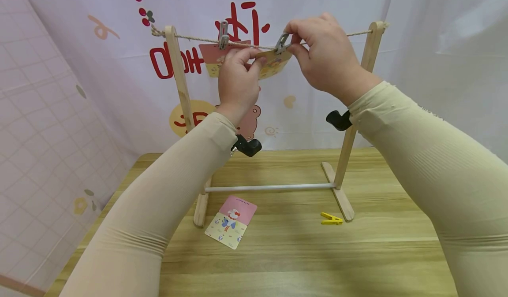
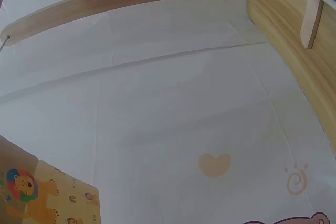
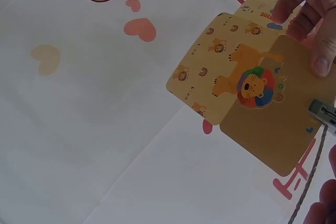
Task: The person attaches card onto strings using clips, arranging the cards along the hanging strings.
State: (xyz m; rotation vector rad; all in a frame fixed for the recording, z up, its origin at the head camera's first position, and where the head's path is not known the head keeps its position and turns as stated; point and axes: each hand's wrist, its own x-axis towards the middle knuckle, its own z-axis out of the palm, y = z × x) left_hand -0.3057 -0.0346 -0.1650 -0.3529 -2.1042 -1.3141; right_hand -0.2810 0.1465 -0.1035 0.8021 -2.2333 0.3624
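Hands clipping lion card (image 3: 252,108) onto string (image 1: 198,38).
Right hand (image 1: 325,57) pinches grey clip (image 1: 282,42); left hand (image 1: 237,79) pinches card. One card (image 1: 217,52) hung; another card (image 1: 231,221), yellow clip (image 1: 331,219) lie on table (image 1: 301,253).

Lion card (image 3: 252,111) pinched by fingers (image 3: 315,11), grey clip (image 3: 324,113) at its edge, string (image 3: 310,177) below
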